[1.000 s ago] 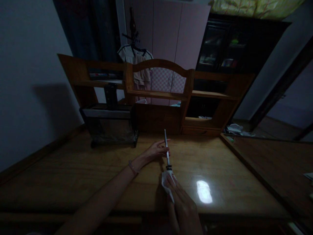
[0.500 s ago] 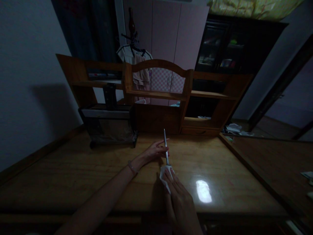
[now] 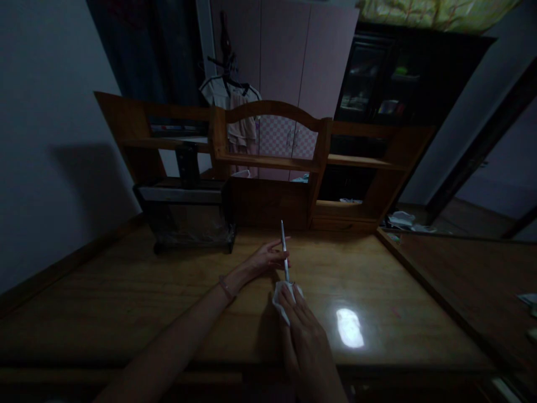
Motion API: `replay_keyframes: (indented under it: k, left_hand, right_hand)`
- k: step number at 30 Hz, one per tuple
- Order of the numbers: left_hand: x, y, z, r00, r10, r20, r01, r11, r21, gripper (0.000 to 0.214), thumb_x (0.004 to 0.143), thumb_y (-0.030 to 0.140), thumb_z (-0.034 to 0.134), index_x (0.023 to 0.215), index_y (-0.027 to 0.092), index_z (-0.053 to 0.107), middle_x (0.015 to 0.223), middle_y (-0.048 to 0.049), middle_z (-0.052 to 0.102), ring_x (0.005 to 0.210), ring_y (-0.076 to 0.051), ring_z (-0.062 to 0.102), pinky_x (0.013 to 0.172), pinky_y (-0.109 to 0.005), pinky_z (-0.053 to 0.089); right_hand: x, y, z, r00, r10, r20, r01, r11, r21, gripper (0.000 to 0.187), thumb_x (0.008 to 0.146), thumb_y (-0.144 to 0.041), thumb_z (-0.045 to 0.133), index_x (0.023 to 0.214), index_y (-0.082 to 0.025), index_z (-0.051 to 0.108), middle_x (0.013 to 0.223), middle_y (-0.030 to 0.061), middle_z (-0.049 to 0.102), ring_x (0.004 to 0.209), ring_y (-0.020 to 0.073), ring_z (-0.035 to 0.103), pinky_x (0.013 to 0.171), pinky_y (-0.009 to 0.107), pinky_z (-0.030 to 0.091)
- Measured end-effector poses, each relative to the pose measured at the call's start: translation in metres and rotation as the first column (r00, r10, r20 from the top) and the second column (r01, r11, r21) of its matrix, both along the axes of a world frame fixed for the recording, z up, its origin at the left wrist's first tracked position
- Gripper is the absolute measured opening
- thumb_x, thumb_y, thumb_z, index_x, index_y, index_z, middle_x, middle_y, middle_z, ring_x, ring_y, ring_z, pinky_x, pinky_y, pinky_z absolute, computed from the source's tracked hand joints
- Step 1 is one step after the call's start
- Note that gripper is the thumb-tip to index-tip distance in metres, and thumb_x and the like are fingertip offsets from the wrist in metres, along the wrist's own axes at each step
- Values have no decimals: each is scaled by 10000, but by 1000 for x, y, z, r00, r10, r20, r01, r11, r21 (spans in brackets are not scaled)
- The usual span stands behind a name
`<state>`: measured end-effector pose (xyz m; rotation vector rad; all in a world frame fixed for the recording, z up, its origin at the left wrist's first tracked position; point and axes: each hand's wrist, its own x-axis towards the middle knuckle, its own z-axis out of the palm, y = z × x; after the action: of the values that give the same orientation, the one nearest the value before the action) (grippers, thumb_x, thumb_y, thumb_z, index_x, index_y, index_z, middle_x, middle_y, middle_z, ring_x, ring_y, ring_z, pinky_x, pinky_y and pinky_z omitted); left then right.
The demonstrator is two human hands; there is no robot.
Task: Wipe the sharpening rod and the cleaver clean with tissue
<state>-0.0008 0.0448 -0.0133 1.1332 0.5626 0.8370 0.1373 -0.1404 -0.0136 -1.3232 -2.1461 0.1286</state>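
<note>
My left hand (image 3: 271,256) pinches a slim silvery object with a pointed tip (image 3: 283,235) between thumb and fingers, about halfway along it. The object stands out above the desk and points away from me. Its exact kind is too dark and narrow to tell. My right hand (image 3: 305,330) is closed over a crumpled white tissue (image 3: 279,296), which wraps the near end of the silvery object. That end is hidden under the tissue and fingers. A band circles my left wrist.
Both hands are over a wooden desk (image 3: 176,313) with a bright reflection at right. A wooden shelf unit (image 3: 272,163) rises along its back edge. At back left stands a dark-framed object (image 3: 188,221) partly covered in clear plastic. A second brown surface (image 3: 453,263) adjoins at right.
My right hand and the tissue have shifted slightly forward and left along the silvery object. My left hand holds almost the same place.
</note>
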Motion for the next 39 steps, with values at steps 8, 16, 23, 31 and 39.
replay_keyframes:
  k: [8, 16, 23, 31, 39]
  left_hand:
    - [0, -3, 6, 1000, 3, -12, -3, 1000, -21, 740, 747, 208, 713, 1399, 198, 360, 808, -68, 675, 737, -198, 684, 698, -317, 530]
    - [0, -3, 4, 1000, 7, -13, -7, 1000, 1, 701, 751, 239, 712, 1376, 196, 397, 810, -74, 675, 732, -195, 681, 697, -321, 529]
    - [1, -1, 1, 1000, 18, -14, -18, 1000, -10, 697, 745, 231, 716, 1370, 208, 408, 805, -53, 663, 737, -197, 685, 679, -299, 527]
    - [-2, -1, -1, 1000, -11, -8, 11, 1000, 2, 722, 760, 246, 705, 1394, 194, 364, 839, -80, 673, 772, -215, 688, 664, -283, 517]
    - [0, 2, -5, 1000, -13, 5, 13, 1000, -24, 537, 724, 254, 737, 1187, 112, 507, 848, -127, 690, 764, -224, 689, 642, -267, 514]
  right_hand:
    - [-5, 1, -4, 999, -44, 27, 44, 999, -4, 621, 879, -87, 361, 1463, -201, 183, 1501, 35, 252, 1398, 248, 120, 1103, 488, 310]
    - [-5, -3, -2, 999, -37, -12, 38, 999, 13, 645, 863, -65, 372, 1463, -209, 186, 1498, 43, 256, 1391, 253, 148, 1089, 487, 336]
    - [2, -13, -11, 999, 24, -45, -22, 998, 56, 651, 836, -37, 375, 1453, -193, 237, 1495, 64, 259, 1378, 260, 181, 1076, 467, 353]
    - [15, -24, -11, 998, 69, -5, -68, 991, 112, 589, 853, -82, 391, 1429, -177, 307, 1434, 80, 380, 1318, 244, 348, 1030, 405, 424]
    - [23, -31, -11, 968, -76, -239, 124, 973, 195, 475, 903, -191, 359, 1365, -279, 423, 1334, 33, 522, 1179, 246, 538, 925, 391, 515]
